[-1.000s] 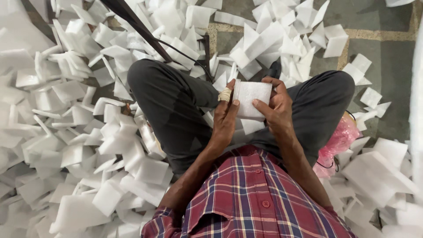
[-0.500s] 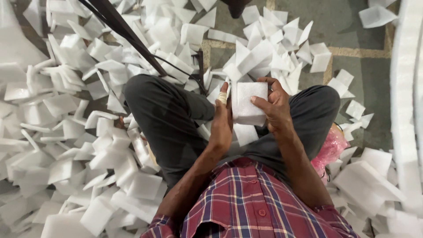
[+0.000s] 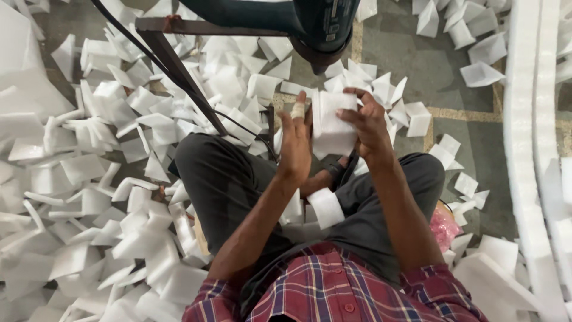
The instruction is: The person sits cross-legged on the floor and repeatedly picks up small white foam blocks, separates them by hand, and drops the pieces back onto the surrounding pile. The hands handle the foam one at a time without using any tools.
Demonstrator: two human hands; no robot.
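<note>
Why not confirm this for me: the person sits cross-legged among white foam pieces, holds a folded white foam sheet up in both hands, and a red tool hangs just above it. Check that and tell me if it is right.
One detail is wrong: the tool above is dark teal, not red. The head view shows the rest as stated: left hand and right hand hold the folded white foam sheet, with white foam pieces scattered around.
</note>
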